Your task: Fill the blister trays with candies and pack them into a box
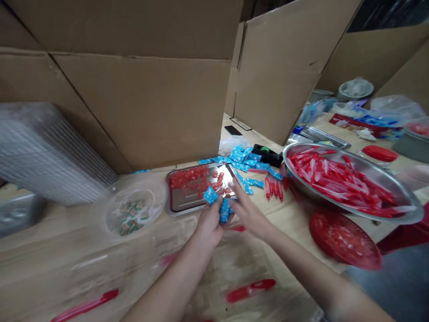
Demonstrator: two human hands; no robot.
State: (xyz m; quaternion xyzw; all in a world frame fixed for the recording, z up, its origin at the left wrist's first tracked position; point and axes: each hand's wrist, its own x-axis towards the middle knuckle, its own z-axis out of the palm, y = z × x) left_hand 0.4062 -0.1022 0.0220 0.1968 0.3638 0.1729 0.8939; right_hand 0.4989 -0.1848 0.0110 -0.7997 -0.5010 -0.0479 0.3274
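Note:
Small blue printed packets (224, 211) are pinched in my left hand (209, 220), one of them sticking out above the fingers. Close beside it, my right hand (250, 214) has its fingers stretched and spread, the fingertips at the packets' edge; motion blur hides whether they touch. Just beyond both hands lies a metal tray (182, 206) with small clear red pieces (189, 178). A heap of similar blue packets (239, 155) spreads behind the tray. Below my hands, a red pen-like piece (250, 290) rests on clear plastic trays (134, 273).
On the right stand a large metal bowl (351, 208) full of red pen parts and a red basket (313, 223). To the left are a round clear tub (161, 190) with small striped pieces and a tall stack of trays (50, 152). Cardboard panels (144, 107) wall the back.

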